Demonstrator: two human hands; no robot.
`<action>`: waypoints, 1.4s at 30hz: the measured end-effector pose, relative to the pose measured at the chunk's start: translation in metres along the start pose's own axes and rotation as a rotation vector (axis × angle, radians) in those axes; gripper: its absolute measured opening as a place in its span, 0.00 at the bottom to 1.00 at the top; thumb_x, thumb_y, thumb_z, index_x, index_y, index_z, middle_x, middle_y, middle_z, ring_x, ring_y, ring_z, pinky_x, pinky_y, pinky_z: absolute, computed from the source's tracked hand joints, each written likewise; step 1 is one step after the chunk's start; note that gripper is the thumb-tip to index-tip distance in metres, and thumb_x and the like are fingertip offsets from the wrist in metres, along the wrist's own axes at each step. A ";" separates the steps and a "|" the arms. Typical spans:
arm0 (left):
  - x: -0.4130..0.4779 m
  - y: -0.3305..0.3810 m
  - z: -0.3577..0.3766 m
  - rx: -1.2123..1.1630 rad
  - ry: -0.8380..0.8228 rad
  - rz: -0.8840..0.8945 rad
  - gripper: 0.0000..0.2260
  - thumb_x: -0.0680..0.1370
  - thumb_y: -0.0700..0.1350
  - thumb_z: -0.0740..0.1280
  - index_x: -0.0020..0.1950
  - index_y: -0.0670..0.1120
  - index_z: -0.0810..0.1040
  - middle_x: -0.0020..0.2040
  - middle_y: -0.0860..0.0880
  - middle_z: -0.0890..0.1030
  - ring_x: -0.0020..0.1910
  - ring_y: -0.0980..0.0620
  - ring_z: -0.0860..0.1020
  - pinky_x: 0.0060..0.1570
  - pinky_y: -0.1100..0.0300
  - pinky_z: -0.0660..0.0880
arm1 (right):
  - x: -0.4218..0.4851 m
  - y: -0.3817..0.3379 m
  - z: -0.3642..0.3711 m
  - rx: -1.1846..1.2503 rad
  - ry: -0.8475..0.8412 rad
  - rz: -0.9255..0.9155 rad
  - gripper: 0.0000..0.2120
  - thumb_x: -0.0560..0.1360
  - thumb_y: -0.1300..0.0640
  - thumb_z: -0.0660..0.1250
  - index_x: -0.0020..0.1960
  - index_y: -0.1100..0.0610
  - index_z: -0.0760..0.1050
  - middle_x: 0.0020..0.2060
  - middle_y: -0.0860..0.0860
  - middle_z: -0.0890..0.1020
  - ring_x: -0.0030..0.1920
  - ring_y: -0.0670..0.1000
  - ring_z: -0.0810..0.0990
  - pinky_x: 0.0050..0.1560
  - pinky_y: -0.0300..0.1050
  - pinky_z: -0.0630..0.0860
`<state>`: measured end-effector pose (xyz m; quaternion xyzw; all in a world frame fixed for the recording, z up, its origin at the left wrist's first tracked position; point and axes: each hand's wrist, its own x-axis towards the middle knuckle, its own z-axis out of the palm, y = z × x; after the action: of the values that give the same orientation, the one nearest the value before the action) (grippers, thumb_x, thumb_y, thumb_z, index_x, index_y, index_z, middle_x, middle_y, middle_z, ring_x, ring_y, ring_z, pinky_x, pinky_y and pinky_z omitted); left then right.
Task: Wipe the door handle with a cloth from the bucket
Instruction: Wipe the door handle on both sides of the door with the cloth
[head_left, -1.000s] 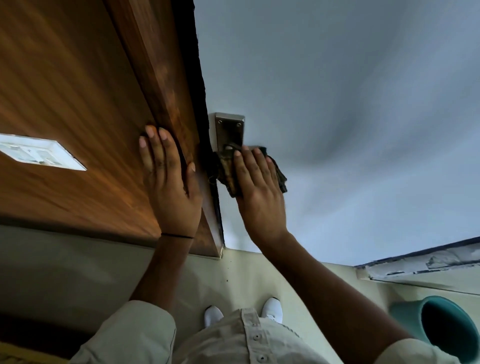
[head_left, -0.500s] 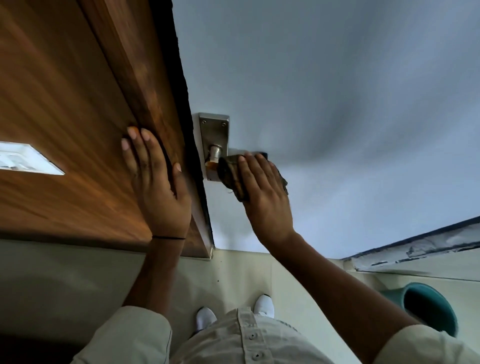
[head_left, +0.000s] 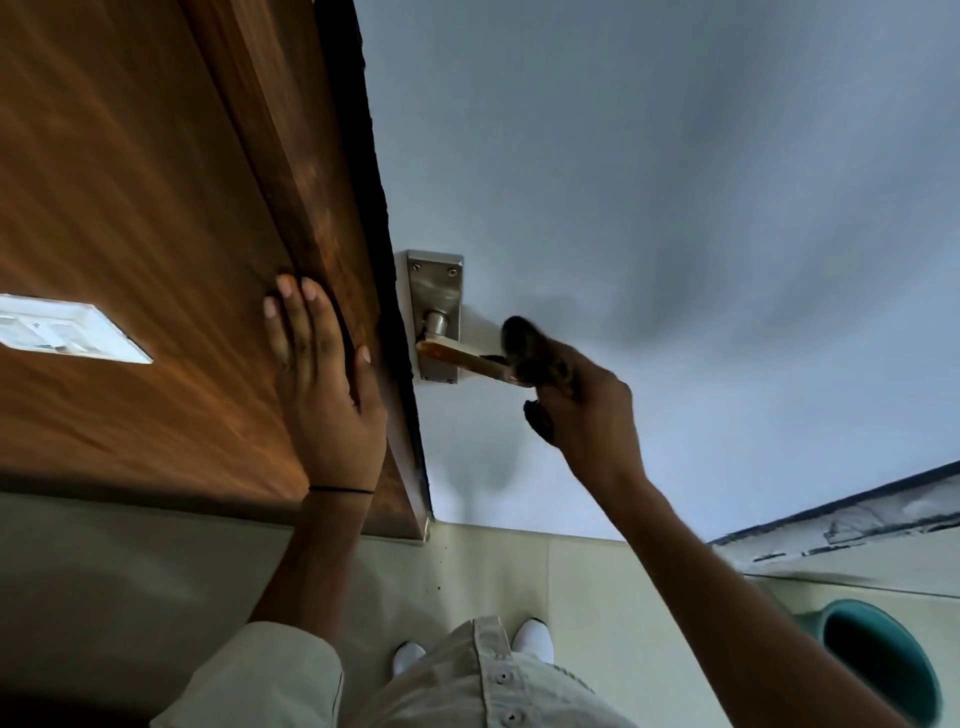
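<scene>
The metal door handle (head_left: 457, 354) juts right from its silver backplate (head_left: 435, 291) on the pale grey door (head_left: 649, 208). My right hand (head_left: 587, 410) is shut on a dark cloth (head_left: 524, 348) wrapped around the outer end of the lever. The inner part of the lever and its round neck are bare. My left hand (head_left: 324, 384) lies flat, fingers spread, on the brown wooden frame (head_left: 156, 260) just left of the door's edge. A teal bucket (head_left: 878, 670) stands on the floor at the lower right.
A white switch plate (head_left: 67, 327) is set in the wooden panel at the left. Pale floor tiles (head_left: 519, 561) lie below, with my white shoes (head_left: 530, 639) close to the door. A worn skirting strip (head_left: 857, 519) runs along the right.
My right hand has slid the cloth from the handle's base out along the lever to its far end, uncovering the neck and inner lever. My left hand has stayed on the wood.
</scene>
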<state>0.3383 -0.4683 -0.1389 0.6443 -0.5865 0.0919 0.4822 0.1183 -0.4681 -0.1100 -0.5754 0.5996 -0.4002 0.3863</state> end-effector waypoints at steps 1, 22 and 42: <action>0.000 0.000 0.000 0.003 -0.003 -0.005 0.29 0.82 0.38 0.63 0.78 0.35 0.53 0.79 0.35 0.56 0.79 0.35 0.53 0.77 0.42 0.57 | -0.002 -0.002 -0.001 0.159 0.040 0.109 0.07 0.76 0.61 0.65 0.46 0.51 0.80 0.30 0.50 0.77 0.29 0.53 0.75 0.33 0.48 0.76; 0.000 0.002 0.001 -0.081 -0.023 -0.079 0.30 0.81 0.35 0.64 0.78 0.35 0.53 0.79 0.35 0.54 0.79 0.36 0.50 0.79 0.47 0.54 | -0.013 -0.017 0.041 1.386 0.011 0.574 0.13 0.80 0.68 0.56 0.58 0.61 0.77 0.46 0.56 0.87 0.46 0.51 0.86 0.44 0.43 0.84; 0.001 -0.006 -0.010 0.000 -0.054 -0.044 0.32 0.80 0.40 0.68 0.79 0.40 0.55 0.79 0.46 0.54 0.80 0.45 0.52 0.77 0.63 0.52 | -0.013 -0.022 0.054 1.394 -0.184 0.656 0.13 0.80 0.67 0.58 0.62 0.61 0.75 0.46 0.57 0.87 0.43 0.53 0.88 0.37 0.43 0.83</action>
<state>0.3485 -0.4623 -0.1361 0.6593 -0.5848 0.0637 0.4683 0.1770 -0.4573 -0.1104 -0.0234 0.3147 -0.5009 0.8059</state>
